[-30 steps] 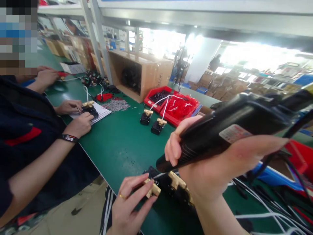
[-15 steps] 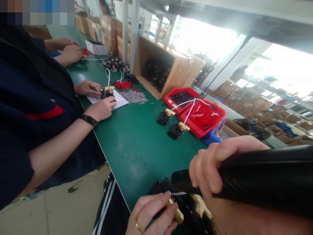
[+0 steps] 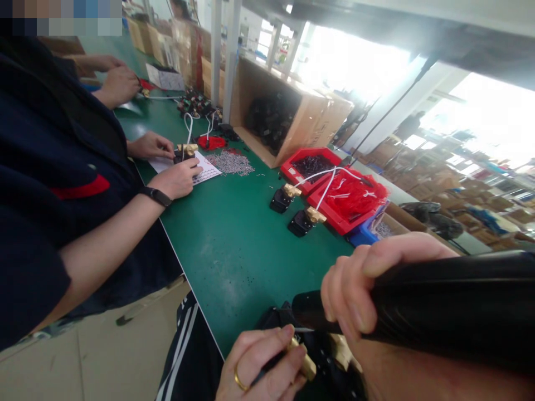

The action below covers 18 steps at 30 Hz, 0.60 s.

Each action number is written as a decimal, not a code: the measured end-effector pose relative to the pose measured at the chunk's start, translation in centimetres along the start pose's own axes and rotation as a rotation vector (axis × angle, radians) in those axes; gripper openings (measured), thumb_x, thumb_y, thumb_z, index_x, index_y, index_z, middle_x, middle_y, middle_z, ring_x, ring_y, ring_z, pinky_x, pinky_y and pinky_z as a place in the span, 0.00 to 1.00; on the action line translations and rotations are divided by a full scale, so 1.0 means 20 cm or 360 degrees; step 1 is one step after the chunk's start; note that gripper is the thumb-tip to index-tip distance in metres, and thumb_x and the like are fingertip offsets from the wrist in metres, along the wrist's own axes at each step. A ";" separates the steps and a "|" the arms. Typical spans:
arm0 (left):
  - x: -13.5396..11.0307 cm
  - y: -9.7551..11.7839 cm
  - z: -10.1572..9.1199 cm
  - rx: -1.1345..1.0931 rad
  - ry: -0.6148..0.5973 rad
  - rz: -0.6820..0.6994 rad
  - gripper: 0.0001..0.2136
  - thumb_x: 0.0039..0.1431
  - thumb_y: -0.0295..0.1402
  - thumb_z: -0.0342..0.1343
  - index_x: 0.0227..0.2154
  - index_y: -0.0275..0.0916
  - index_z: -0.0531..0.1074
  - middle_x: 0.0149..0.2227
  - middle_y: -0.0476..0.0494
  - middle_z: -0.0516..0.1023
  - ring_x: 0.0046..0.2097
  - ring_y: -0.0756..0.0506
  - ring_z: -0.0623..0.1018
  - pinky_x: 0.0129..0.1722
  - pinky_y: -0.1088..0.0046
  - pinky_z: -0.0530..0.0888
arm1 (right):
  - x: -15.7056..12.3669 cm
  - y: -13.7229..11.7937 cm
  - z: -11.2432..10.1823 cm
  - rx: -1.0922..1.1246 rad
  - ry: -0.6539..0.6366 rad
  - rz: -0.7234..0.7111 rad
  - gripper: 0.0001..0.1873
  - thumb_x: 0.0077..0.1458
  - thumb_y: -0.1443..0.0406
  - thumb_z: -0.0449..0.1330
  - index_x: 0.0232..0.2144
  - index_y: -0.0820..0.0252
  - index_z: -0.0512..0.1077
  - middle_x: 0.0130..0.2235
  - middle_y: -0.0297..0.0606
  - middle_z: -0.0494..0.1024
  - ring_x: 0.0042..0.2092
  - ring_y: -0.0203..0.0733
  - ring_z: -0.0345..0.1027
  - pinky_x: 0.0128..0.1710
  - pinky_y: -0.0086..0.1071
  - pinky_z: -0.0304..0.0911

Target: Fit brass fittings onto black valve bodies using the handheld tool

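My right hand (image 3: 355,287) is wrapped round a black power screwdriver (image 3: 451,301), which lies nearly level across the lower right. Its narrower front end points left, over a black part on the bench. In my left hand (image 3: 263,362), a gold ring on one finger, the fingers grip a brass valve fitting (image 3: 307,365) with a black housing. A thin metal bit shows just above those fingertips; whether it touches a screw I cannot tell. Another brass fitting (image 3: 340,351) sits partly hidden beneath my right hand.
Two black-and-brass valves (image 3: 307,221) with white cables lie mid-bench, by red bins (image 3: 311,192) and a blue bin (image 3: 361,236). A carton (image 3: 311,128) stands behind. Loose screws (image 3: 234,162) are heaped farther off. At left a co-worker's hands (image 3: 179,178) hold another valve over a paper sheet.
My hands keep their grips, nearly still. The view has shifted slightly. The co-worker's hands at the far left moved a little.
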<state>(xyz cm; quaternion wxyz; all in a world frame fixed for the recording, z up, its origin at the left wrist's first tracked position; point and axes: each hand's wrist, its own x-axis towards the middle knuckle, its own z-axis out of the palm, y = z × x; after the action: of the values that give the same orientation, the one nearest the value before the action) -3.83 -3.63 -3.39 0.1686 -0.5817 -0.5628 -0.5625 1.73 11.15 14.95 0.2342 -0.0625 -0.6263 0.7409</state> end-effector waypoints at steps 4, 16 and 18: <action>0.00 0.00 0.00 0.0007 -0.0035 -0.0022 0.12 0.62 0.30 0.57 0.48 0.36 0.74 0.45 0.41 0.79 0.46 0.47 0.79 0.42 0.77 0.80 | 0.00 0.01 -0.08 0.0175 -0.0220 0.0007 0.10 0.55 0.58 0.66 0.37 0.55 0.79 0.25 0.38 0.79 0.25 0.46 0.74 0.27 0.38 0.72; 0.03 0.00 0.00 -0.0019 0.0043 -0.0048 0.10 0.64 0.29 0.55 0.46 0.36 0.75 0.43 0.40 0.79 0.44 0.48 0.79 0.39 0.77 0.80 | 0.05 0.00 -0.08 0.0035 -0.0376 -0.0009 0.11 0.58 0.55 0.62 0.33 0.54 0.78 0.26 0.37 0.79 0.27 0.44 0.75 0.27 0.36 0.72; 0.03 0.00 0.01 -0.0016 0.0059 -0.0067 0.10 0.65 0.30 0.54 0.46 0.37 0.76 0.43 0.39 0.79 0.44 0.47 0.79 0.37 0.77 0.80 | 0.03 0.03 -0.07 0.0098 -0.0234 -0.0135 0.11 0.60 0.55 0.61 0.36 0.55 0.78 0.25 0.37 0.78 0.25 0.43 0.73 0.25 0.35 0.71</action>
<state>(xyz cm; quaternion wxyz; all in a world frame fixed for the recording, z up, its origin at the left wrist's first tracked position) -3.87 -3.26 -2.95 0.1641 -0.5600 -0.5689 -0.5795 1.59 12.59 14.21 0.2207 0.0258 -0.6209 0.7518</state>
